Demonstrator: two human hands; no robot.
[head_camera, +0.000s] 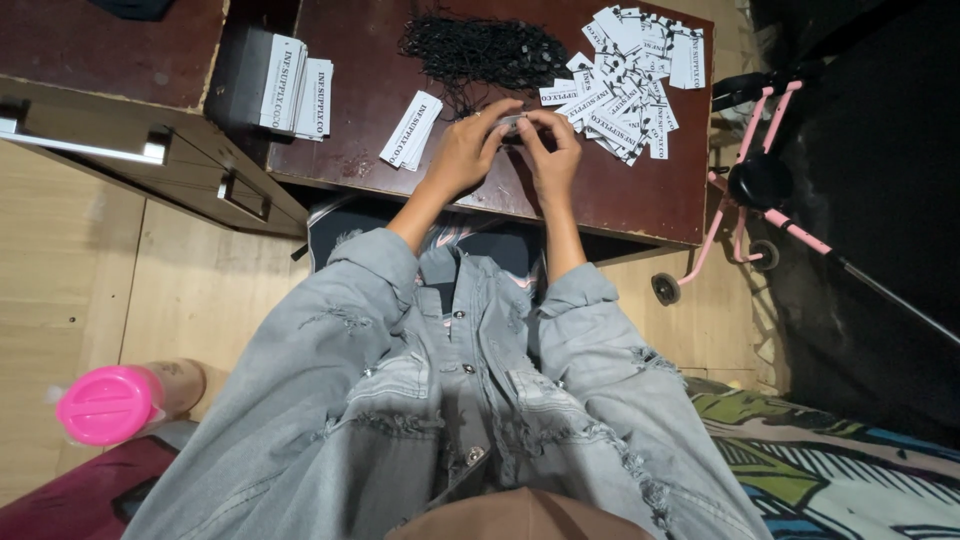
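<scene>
Seen from the head camera, both hands meet near the middle of the dark red desk (640, 190). Left hand (465, 150) and right hand (552, 150) have their fingers curled close, pinching one small white tag (512, 122) between them. One tangle of black strings (480, 50) lies toward the far edge. Loose tags (630, 75) sprawl in one heap at the far right corner, too many to count. Two neat tag stacks (298, 85) sit at the left edge, and one more stack (411, 130) lies just beside the left hand.
</scene>
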